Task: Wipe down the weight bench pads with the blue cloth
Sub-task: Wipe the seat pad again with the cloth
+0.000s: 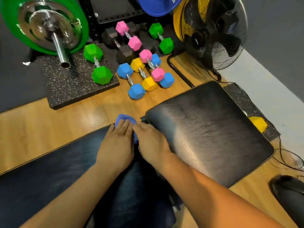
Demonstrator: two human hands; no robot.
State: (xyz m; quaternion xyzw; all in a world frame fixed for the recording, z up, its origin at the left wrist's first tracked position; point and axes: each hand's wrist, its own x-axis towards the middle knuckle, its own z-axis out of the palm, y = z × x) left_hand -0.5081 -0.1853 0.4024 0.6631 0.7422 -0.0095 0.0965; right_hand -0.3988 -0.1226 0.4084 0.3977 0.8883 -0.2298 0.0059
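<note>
The blue cloth lies bunched at the far corner of the long pad, right at the gap that parts it from the square pad; the left hand lies flat on top of it, fingers straight and close together, pressing it down rather than clutching it; only the cloth's far edge and a strip at the hand's right side show. The right hand sits just beside it, across the gap, with its fingertips at the cloth's right edge; it is blurred, and I cannot tell whether it pinches the cloth or merely rests against it. The step in hand looks like wiping the long pad's far end, at the seam between the two pads; the square pad shows a streaked sheen, perhaps damp, perhaps glare, so progress is hard to judge. The next move, as I judge it, calls for flat, even pressure and a sweep along the long pad toward its near end, or over the gap onto the square pad, without letting the cloth slip off the corner onto the wooden floor; the dumbbells lie well apart.
</note>
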